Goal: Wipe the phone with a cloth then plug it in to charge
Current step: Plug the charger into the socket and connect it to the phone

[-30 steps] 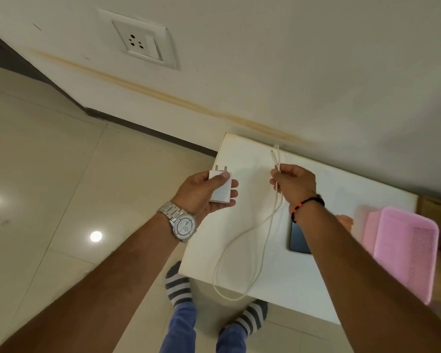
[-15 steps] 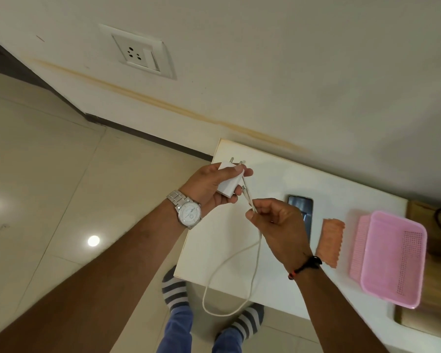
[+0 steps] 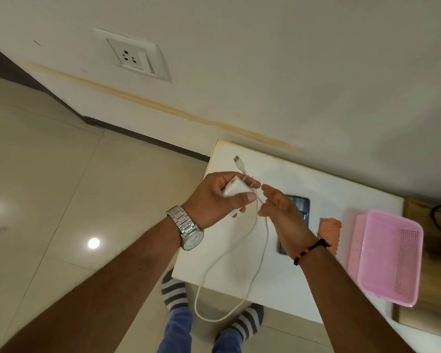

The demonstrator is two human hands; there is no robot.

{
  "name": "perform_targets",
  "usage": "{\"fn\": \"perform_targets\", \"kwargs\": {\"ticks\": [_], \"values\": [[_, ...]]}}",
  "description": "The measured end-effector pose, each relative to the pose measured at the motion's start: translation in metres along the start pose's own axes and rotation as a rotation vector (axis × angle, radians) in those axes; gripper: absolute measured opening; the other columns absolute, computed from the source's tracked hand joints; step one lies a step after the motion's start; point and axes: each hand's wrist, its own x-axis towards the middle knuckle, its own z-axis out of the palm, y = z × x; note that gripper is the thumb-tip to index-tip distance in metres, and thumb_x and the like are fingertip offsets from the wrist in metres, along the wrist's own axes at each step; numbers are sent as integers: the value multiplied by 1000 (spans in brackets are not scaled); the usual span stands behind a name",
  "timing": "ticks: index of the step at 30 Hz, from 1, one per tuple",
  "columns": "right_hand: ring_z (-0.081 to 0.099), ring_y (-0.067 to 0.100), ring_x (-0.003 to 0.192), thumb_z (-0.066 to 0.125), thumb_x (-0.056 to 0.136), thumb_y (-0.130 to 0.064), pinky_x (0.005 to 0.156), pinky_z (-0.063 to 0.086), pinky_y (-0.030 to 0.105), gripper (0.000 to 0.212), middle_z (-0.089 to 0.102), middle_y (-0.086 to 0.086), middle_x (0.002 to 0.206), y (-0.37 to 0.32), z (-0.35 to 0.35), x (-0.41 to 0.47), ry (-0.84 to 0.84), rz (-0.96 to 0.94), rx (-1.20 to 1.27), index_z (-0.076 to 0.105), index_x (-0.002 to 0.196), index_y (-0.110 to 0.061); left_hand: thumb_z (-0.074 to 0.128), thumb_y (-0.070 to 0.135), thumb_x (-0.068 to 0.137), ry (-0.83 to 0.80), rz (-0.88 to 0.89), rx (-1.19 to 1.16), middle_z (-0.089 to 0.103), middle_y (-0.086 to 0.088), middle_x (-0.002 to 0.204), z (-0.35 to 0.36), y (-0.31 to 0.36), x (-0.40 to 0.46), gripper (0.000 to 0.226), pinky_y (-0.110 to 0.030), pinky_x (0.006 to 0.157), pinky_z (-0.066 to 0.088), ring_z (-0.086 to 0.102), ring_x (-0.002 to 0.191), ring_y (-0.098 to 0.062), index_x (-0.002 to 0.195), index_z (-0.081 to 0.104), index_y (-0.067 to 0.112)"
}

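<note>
1. Nearest us, at the bottom centre of the frame, the white cable (image 3: pixel 242 253) hangs in a slack loop past the front edge of the white table (image 3: pixel 278 286), over the striped socks (image 3: pixel 175 293).

2. At mid-frame our left hand (image 3: pixel 214 200) is curled round the white charger adapter (image 3: pixel 236 192), thumb across its face, and the cable seems pinched against it too. The USB plug (image 3: pixel 238 161) sticks up free above the fingers, not yet in the adapter.

3. Just to the right, our right hand (image 3: pixel 278 207) has loosely curled fingers at the cable; we cannot tell whether it really grips the strand or only touches it.

4. Behind that wrist the phone (image 3: pixel 299 202) lies flat on the table, screen up and partly hidden, with nothing plugged into it. The orange cloth (image 3: pixel 330 225) rests just beside it, then the pink basket (image 3: pixel 390 256) towards the right edge.

5. We judge the wiping over, since the cloth is set down, and the charging step in hand: putting the charger together.

6. Next, we think, the right hand must take the USB plug, turn it and seat it in the adapter port, which we cannot see.

7. Farthest off, at the upper left, the wall socket (image 3: pixel 133 56) waits, well apart from the table.
</note>
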Motion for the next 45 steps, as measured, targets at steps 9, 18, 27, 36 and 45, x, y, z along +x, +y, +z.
{"fn": "perform_targets", "kwargs": {"ticks": [9,18,27,36,45], "values": [[71,21,98,64,93,-48,96,53,45,41,77,9,108,-56,15,20,-151,26,160,80,106,-13,82,21,84,-63,29,105,75,7,80,10,-4,-3,18,-29,56,57,72,67,-15,101,75,25],[68,13,75,68,96,-26,80,63,30,17,75,5,86,-62,36,0,171,-99,104,77,104,-13,76,32,93,443,-325,-580,63,-15,107,-9,10,4,34,-48,75,65,68,87,-30,113,69,7],[76,13,76,68,96,-20,75,62,27,14,79,-1,81,-52,71,-31,159,-272,-59,76,106,-17,58,28,105,553,-357,-808,66,-24,99,-19,36,16,44,-42,68,66,69,80,-33,130,54,-9],[76,10,67,72,93,-23,68,62,26,12,79,-6,81,-59,88,-32,200,-329,-141,80,102,-21,57,37,104,455,-361,-765,74,-23,121,-10,45,10,44,-33,55,61,76,81,-30,127,58,0],[74,18,64,79,87,-14,67,65,34,10,79,10,80,-77,90,-35,177,-172,49,80,94,-6,64,28,102,440,-163,-690,72,-26,123,-13,46,-4,21,-40,68,64,77,100,-34,112,60,10]]}}
